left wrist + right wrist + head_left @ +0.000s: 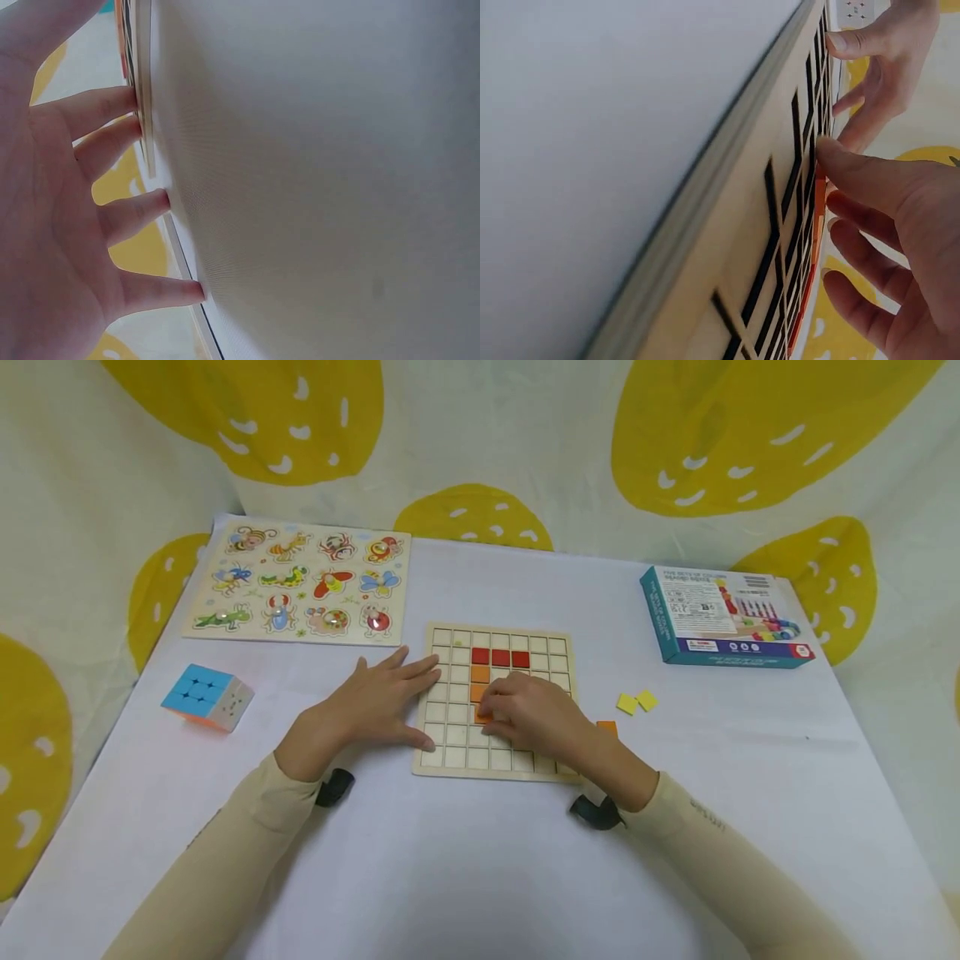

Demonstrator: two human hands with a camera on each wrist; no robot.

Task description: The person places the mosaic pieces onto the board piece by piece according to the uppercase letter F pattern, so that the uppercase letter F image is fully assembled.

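Wooden grid board (498, 771) lay flat near the middle of the white tablecloth (450, 860), between the two hands. We counted three red tiles (500, 657) side by side in its second row from the far edge. Below the leftmost of these ran orange tiles (480, 674), two seated in the same column, with a further orange tile (483, 717) just under them at the right fingertips, looking slightly askew. Right hand (536, 714): curled over the board, thumb and forefinger drawn close, pinching that last tile; we noted the other fingers bent loosely in the right wrist view. Left hand (375, 702): spread wide, palm down, thumb and foremost fingertips touching the board's left edge. Right of the board we recorded two yellow tiles (637, 702) near each other and a loose orange tile (607, 726), partly hidden by the right wrist. Farther off to the right sat a teal-edged box (727, 618). Far left, we logged an insect puzzle (292, 581); nearer, beside the left forearm but well apart from it, a puzzle cube (198, 692), blue face up.
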